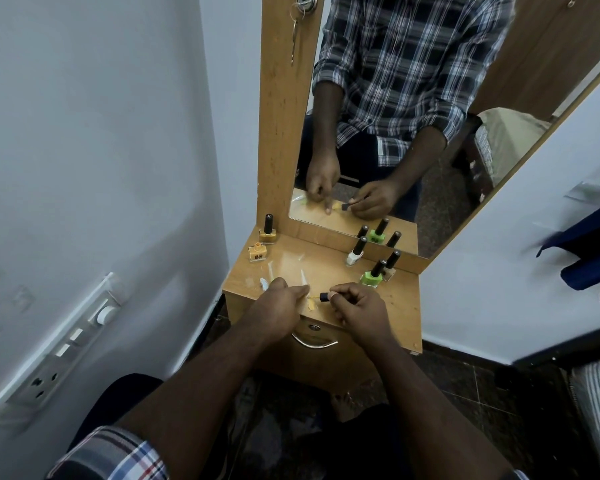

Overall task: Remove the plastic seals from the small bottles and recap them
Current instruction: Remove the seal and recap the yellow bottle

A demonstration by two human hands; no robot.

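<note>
My right hand (359,308) grips a black bottle cap (324,296) lying sideways, its thin yellow brush stem (314,298) pointing left. My left hand (280,301) pinches the far end of that stem, and its fingertips hide what is there. An uncapped orange bottle (257,253) stands at the back left of the wooden tabletop (399,306), beside a capped yellow bottle (268,231). At the back right stand a capped white bottle (355,253), a green bottle (373,276) and a beige bottle (391,265). Clear plastic seal strips (303,277) lie on the top.
A mirror (430,98) rises behind the tabletop and reflects my hands and the bottles. Below the front edge is a drawer with a metal handle (314,342). Keys (294,26) hang from a lock on the frame. A switch panel (66,341) sits on the left wall.
</note>
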